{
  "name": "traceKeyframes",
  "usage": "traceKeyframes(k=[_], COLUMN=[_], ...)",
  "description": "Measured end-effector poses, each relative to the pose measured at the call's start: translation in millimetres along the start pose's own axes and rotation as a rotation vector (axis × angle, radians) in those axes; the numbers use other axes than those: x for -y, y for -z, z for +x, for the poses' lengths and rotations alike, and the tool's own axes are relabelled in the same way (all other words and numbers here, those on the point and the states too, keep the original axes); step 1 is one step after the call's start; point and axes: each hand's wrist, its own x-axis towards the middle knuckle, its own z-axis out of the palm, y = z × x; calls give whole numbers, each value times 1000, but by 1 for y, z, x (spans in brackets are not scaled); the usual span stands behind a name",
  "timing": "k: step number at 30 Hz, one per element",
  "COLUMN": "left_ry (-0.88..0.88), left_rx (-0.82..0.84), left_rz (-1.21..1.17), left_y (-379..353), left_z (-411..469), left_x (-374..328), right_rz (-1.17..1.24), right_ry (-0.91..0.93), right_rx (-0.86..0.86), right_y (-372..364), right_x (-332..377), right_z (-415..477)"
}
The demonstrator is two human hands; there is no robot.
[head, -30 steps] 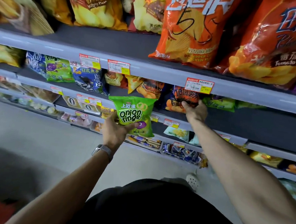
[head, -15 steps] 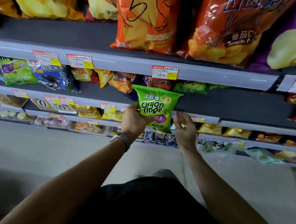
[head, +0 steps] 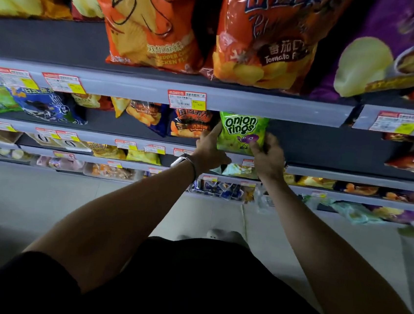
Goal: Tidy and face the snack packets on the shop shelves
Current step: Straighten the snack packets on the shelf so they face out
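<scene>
A lime-green packet with white lettering and a purple cartoon figure; orange bags and a purple bag above; grey shelves carry red, white and yellow price tags.

1 green onion rings pkt is counted, w/ 2 hands at it: left hand, right hand; 1 watch is worn. Above the pkt, 4 price tags are seen on the shelf rail, plus 2 orange bags & 1 purple bag.
</scene>
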Motion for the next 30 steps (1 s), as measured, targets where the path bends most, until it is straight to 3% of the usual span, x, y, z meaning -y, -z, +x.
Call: traceKeyframes(k=[2, 6, 9, 17, 24, 30], left_ry=[104, 120, 173, 193, 204, 107], left_rx=[49, 66, 62, 79, 55, 135], left_rz=[-14, -128, -166, -91, 18, 207], left_y=[-2, -18, -11, -6, 31, 89], left_z=[3, 37, 16, 7, -33, -106], left_x=[-10, 18, -9, -7, 17, 49], right_rz=[-13, -49, -115, -159, -226, -404], right_ry=[4, -33, -51, -58, -126, -99], right_rx=[30, 63, 91, 95, -18, 216], right_y=[1, 4, 7, 6, 5, -44], right_x=[4, 1, -6, -13, -10, 5], right_z=[13, 29, 38, 36, -5, -81])
